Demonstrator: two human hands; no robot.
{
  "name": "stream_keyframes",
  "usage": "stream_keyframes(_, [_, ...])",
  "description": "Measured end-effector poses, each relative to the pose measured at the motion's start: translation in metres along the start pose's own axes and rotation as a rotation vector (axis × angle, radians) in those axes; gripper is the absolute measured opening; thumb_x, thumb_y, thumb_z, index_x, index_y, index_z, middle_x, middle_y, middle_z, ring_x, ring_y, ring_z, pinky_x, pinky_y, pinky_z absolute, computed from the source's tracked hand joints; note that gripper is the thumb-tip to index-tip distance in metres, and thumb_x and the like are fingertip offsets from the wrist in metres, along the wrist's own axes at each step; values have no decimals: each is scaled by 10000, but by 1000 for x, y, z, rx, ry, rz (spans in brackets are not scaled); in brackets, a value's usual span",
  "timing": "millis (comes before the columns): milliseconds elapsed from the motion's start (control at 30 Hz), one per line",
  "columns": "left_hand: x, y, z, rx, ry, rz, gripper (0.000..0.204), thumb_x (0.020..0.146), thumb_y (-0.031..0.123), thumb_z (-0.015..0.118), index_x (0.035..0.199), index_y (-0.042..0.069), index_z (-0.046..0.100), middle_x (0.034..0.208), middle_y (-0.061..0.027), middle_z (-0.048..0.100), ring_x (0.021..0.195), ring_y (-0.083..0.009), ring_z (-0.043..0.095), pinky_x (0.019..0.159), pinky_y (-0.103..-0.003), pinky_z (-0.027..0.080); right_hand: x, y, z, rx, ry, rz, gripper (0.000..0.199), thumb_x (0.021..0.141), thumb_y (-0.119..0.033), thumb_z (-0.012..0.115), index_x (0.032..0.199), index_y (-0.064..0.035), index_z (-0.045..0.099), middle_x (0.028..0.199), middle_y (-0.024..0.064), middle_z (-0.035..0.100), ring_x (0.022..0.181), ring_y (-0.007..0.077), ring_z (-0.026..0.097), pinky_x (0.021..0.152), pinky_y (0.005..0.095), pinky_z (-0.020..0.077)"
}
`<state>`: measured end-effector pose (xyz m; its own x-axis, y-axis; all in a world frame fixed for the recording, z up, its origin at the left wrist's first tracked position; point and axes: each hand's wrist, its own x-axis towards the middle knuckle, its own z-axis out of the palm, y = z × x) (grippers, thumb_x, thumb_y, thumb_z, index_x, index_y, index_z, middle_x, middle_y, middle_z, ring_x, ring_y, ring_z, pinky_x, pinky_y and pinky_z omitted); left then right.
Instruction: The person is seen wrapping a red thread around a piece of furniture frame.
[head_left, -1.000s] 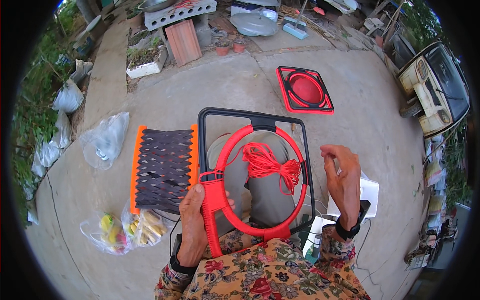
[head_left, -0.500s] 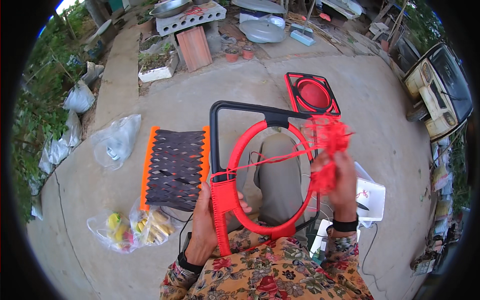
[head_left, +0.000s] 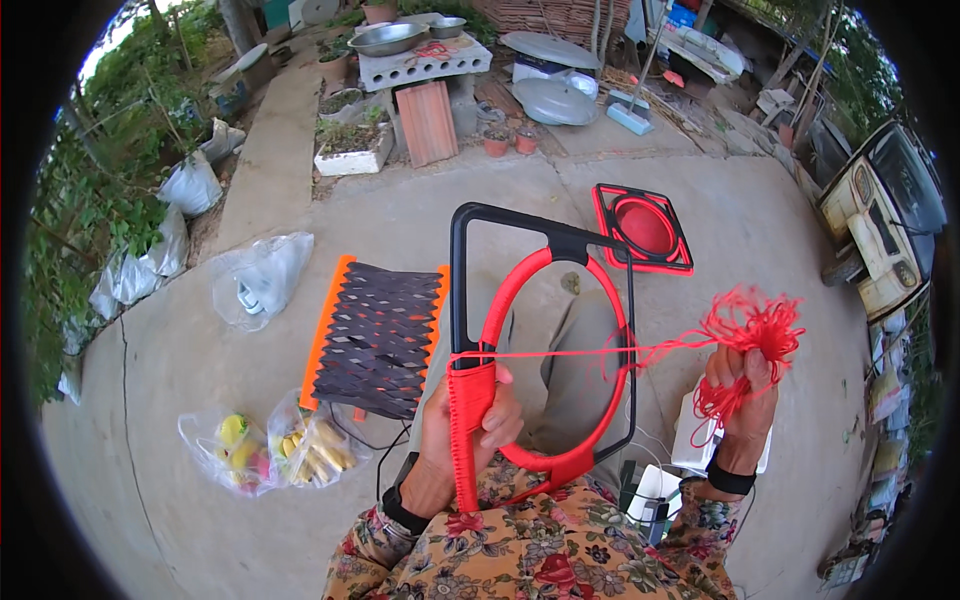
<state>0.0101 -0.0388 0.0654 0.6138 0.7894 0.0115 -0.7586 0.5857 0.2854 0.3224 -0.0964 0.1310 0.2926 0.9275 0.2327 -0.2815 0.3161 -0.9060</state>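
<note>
Concrete ground [head_left: 480, 210] with woven mat [head_left: 375, 335], plastic bags [head_left: 262, 278], red-black square frame [head_left: 642, 228].

Both forearms, in flowered sleeves, come up from the lower edge. The left hand [head_left: 470, 425] is raised in front of the body, fingers curled shut in a firm grip, thumb side up, a dark band on its wrist. The right hand [head_left: 742, 395] is lifted higher and well out to the right, fist closed, wrist bent back, a dark band there too.
</note>
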Motion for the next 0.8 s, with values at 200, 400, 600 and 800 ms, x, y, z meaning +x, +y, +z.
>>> stream_keyframes(200, [-15, 6, 19, 69, -17, 79, 394, 971, 350, 309, 1081, 31, 514, 580, -8, 410, 429, -112, 337, 458, -270, 278, 12, -9, 37, 262, -157, -71, 418, 963, -302, 518, 1252, 0, 498, 1065, 137, 588, 896, 215, 579, 764, 324, 500])
stream_keyframes(400, [-17, 18, 31, 90, -66, 158, 397, 973, 348, 303, 1098, 30, 505, 576, -6, 404, 423, -106, 324, 449, -260, 262, 36, -21, 95, 711, -172, -184, 404, 1001, -327, 422, 1232, -5, 498, 927, 97, 572, 795, 216, 559, 892, 441, 483])
stream_keyframes(600, [3, 27, 49, 219, -67, 250, 401, 978, 337, 319, 1168, 33, 496, 560, -11, 395, 419, -108, 316, 440, -257, 271, 46, -55, 105, 897, -502, -94, 287, 1020, -273, 348, 878, -38, 430, 643, 19, 443, 509, 157, 472, 612, 351, 440])
stream_keyframes(800, [26, 42, 67, 419, -30, 329, 398, 980, 262, 326, 1252, 13, 477, 536, -17, 375, 421, -107, 309, 410, -251, 257, 31, -58, 85, 717, -359, -195, 368, 1029, -332, 322, 1122, -6, 465, 601, -38, 395, 443, 87, 431, 460, 287, 403])
